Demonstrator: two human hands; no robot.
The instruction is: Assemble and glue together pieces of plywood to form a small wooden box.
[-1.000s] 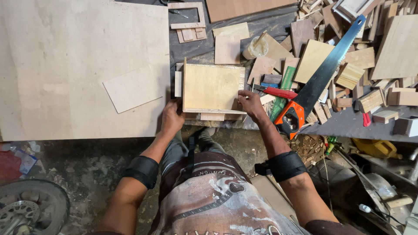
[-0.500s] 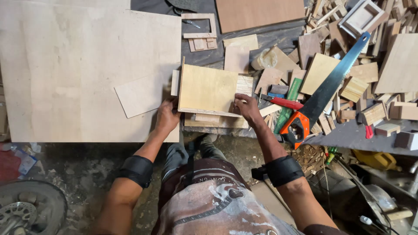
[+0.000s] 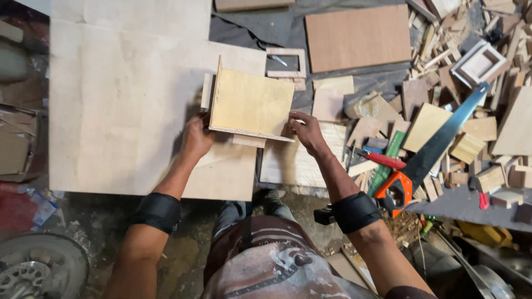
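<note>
Plywood square (image 3: 252, 104) gripped at both side edges, L hand (image 3: 197, 137) & R hand (image 3: 306, 130) clamped on it, hands apart. Raised just above big plywood sheet (image 3: 122, 105) on surface. Handsaw (image 3: 429, 152) w/ orange handle lying right, among wood scraps (image 3: 476, 138).

no signs or screens in view. one crumpled packet (image 3: 39, 206), blue, white and red, lies on the dirt floor (image 3: 100, 221) at lower left, just off the near left corner of the large plywood sheet (image 3: 111, 111). flattened brown cardboard (image 3: 16, 149) lies beyond that sheet's left edge. any print on either is too small to tell.
</note>
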